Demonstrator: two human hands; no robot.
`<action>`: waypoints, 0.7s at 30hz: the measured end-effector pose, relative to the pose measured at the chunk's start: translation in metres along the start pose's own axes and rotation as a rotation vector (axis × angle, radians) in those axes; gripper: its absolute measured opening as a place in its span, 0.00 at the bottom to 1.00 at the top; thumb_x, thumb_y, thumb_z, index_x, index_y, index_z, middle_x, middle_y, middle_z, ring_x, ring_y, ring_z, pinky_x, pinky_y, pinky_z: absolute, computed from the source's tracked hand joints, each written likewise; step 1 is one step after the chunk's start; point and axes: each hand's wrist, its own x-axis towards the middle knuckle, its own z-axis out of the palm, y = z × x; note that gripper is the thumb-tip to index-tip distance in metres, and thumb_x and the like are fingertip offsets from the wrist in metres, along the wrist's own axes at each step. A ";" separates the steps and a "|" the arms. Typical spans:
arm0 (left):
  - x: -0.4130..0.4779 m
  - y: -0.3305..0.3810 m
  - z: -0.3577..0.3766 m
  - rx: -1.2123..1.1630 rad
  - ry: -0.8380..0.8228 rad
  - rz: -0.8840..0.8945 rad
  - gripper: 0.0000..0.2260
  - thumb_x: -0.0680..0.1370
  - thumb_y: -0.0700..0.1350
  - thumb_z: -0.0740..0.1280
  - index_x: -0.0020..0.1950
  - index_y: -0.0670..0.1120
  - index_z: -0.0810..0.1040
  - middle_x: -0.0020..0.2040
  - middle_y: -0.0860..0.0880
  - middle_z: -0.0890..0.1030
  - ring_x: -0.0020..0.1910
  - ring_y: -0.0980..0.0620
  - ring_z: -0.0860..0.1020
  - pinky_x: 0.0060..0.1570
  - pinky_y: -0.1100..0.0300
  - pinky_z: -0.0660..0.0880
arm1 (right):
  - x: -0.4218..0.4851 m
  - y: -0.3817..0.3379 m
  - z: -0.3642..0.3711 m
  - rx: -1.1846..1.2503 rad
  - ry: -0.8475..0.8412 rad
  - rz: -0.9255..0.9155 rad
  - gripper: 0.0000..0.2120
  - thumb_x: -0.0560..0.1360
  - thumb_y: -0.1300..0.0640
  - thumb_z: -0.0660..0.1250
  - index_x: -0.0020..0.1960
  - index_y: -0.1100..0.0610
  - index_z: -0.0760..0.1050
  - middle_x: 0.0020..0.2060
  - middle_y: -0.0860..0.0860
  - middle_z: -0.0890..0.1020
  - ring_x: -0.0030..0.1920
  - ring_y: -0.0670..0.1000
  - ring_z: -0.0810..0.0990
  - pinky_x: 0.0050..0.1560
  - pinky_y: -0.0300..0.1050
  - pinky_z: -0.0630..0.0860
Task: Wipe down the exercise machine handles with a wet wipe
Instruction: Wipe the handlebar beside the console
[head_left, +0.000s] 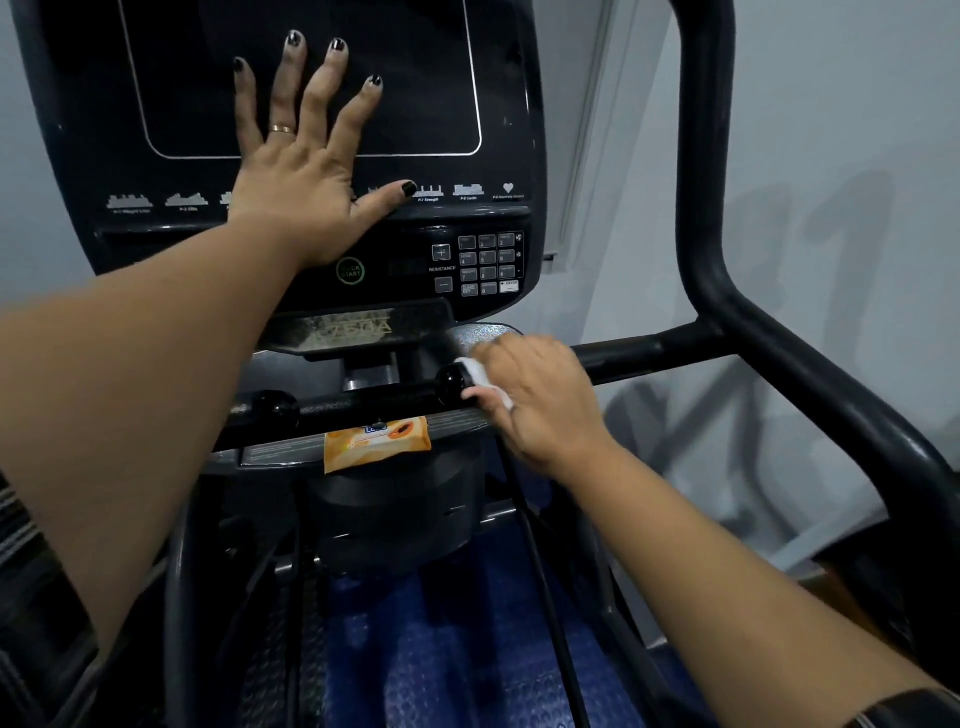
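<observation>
Grey wall (831, 104); L hand (301, 192) spread on console (415, 104), R hand (540, 400) gripping wipe (475, 370) on handle (639, 356), axis left-right.

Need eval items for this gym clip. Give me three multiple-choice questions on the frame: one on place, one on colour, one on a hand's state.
1. Where is the orange wipe packet?
A) on the floor
B) on the ledge below the crossbar
C) on a chair

2. What colour is the wipe held by the right hand?
A) blue
B) green
C) white

3. What is the left hand doing?
A) lying flat, fingers spread, on the console
B) gripping a bar
C) holding a bottle

Answers:
1 B: the packet rests on the grey ledge under the bar.
2 C: white cloth shows between the fingers.
3 A: the palm is flat against the dark panel.
</observation>
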 end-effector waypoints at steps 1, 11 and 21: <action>0.000 0.000 0.000 0.002 0.000 0.000 0.36 0.77 0.71 0.48 0.79 0.52 0.48 0.80 0.45 0.43 0.78 0.40 0.39 0.73 0.33 0.39 | -0.008 0.010 -0.001 0.011 0.005 0.039 0.31 0.82 0.41 0.42 0.57 0.60 0.78 0.45 0.54 0.78 0.44 0.56 0.75 0.48 0.49 0.66; 0.001 0.000 0.002 0.009 0.014 -0.004 0.37 0.77 0.72 0.47 0.79 0.52 0.49 0.80 0.45 0.43 0.78 0.40 0.39 0.72 0.33 0.40 | -0.039 0.055 -0.011 0.036 0.002 0.370 0.41 0.77 0.31 0.43 0.70 0.62 0.68 0.68 0.58 0.69 0.70 0.57 0.63 0.72 0.57 0.58; 0.000 0.000 0.000 -0.007 -0.004 -0.006 0.37 0.76 0.72 0.46 0.79 0.51 0.48 0.80 0.45 0.43 0.78 0.39 0.40 0.72 0.33 0.39 | -0.033 0.058 -0.056 0.573 -0.208 0.554 0.26 0.67 0.48 0.60 0.65 0.49 0.70 0.61 0.48 0.75 0.69 0.50 0.69 0.69 0.46 0.65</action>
